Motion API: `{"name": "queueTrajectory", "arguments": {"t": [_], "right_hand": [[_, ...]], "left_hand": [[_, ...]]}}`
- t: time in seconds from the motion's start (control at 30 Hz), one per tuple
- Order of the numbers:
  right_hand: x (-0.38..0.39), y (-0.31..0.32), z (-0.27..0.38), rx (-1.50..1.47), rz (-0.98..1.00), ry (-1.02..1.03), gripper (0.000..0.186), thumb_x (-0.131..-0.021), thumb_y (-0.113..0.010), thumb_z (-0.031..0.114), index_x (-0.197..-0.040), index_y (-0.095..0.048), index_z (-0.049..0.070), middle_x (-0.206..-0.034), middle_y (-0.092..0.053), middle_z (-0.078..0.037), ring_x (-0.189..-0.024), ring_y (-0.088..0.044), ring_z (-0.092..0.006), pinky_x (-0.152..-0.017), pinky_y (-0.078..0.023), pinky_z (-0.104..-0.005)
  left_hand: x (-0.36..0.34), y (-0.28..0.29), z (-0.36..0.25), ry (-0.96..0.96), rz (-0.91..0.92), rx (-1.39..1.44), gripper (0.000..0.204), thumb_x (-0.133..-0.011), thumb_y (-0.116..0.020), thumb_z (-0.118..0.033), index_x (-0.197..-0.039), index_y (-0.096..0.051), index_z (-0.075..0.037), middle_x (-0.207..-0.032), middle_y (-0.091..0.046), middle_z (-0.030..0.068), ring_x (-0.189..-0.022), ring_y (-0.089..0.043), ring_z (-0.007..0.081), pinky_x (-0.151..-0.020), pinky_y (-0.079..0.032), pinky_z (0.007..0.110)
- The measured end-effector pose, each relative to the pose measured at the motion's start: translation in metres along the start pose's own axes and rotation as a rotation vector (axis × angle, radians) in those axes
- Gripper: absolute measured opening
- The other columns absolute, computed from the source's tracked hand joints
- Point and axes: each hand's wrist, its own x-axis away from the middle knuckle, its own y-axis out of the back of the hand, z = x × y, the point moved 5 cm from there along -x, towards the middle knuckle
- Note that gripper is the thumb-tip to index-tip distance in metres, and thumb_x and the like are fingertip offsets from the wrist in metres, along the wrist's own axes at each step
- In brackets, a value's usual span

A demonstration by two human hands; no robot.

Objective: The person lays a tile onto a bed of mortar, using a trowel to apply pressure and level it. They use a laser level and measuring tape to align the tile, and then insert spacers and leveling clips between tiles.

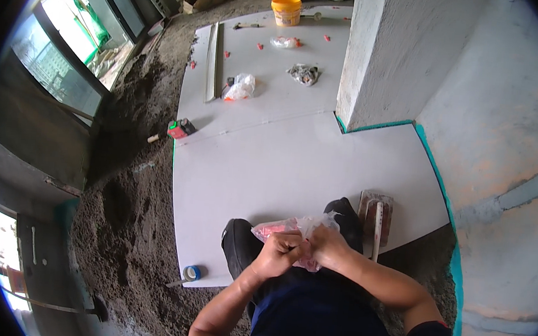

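Observation:
Between my knees I hold a clear plastic bag [274, 227] with small red-pink pieces showing through it. My left hand [278, 254] is closed at the bag's near side, with the fingers curled in. My right hand [328, 245] grips the crumpled plastic beside it, and the two hands almost touch. What lies between the fingertips is too small to make out. Just right of my right knee rests a trowel [378, 219] with a white handle.
Large pale tiles [262, 174] cover the floor, bordered by rough dark mortar [123, 225] on the left. A concrete pillar [380, 62] stands ahead right. A red-black device [181, 128], blue tape roll [191, 273], plastic bag [240, 87], metal straightedge [213, 64] and yellow bucket [286, 11] lie about.

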Motion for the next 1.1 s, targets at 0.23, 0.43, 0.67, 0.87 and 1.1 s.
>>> {"name": "queueTrajectory", "arguments": {"t": [0.23,0.43,0.67,0.87,1.1], "right_hand": [[-0.041,-0.047,-0.030,-0.210,0.146,-0.300,0.041,-0.087,-0.054,0.044,-0.107,-0.067,0.011,-0.104,-0.069,-0.016,-0.099,-0.066,-0.0320,-0.082,-0.051,-0.0410],[-0.080,-0.019,-0.057,-0.389,-0.260,-0.351,0.035,-0.088,-0.055,0.034,-0.100,-0.065,0.003,-0.097,-0.065,-0.023,-0.094,-0.063,-0.0375,-0.081,-0.049,-0.0483],[-0.100,-0.066,-0.066,-0.104,-0.420,-0.142,0.023,-0.087,-0.059,0.012,-0.110,-0.061,0.008,-0.098,-0.066,-0.022,-0.094,-0.063,-0.0405,-0.082,-0.050,-0.0492],[-0.097,-0.098,-0.081,-0.361,-0.509,-0.179,0.022,-0.086,-0.066,0.009,-0.108,-0.062,0.007,-0.106,-0.066,-0.018,-0.098,-0.063,-0.0384,-0.080,-0.052,-0.0444],[-0.095,-0.088,-0.100,-1.105,-0.578,-0.492,0.024,-0.087,-0.072,0.013,-0.107,-0.063,0.002,-0.100,-0.065,-0.012,-0.088,-0.067,-0.0236,-0.078,-0.056,-0.0332]], "left_hand": [[-0.017,0.008,0.019,-0.036,-0.234,-0.132,0.026,-0.086,-0.062,0.000,-0.065,-0.048,0.004,-0.061,-0.043,0.0096,-0.058,-0.042,0.0166,-0.054,-0.035,0.034],[-0.026,0.040,0.056,0.080,-0.439,-0.235,0.030,-0.088,-0.064,-0.012,-0.067,-0.048,0.004,-0.062,-0.046,0.0174,-0.052,-0.045,0.0228,-0.052,-0.039,0.037],[-0.031,0.063,0.151,0.270,-0.645,-0.543,0.029,-0.087,-0.062,-0.019,-0.071,-0.060,0.005,-0.075,-0.060,0.0228,-0.068,-0.059,0.0400,-0.064,-0.047,0.043],[-0.018,0.059,0.203,0.505,-0.598,-0.536,0.034,-0.086,-0.061,-0.027,-0.071,-0.065,0.002,-0.076,-0.062,0.0246,-0.074,-0.063,0.0423,-0.070,-0.051,0.047],[-0.015,0.057,0.197,0.467,-0.664,-0.530,0.035,-0.084,-0.064,-0.028,-0.069,-0.063,0.003,-0.075,-0.062,0.0246,-0.071,-0.062,0.0415,-0.066,-0.050,0.046]]}}
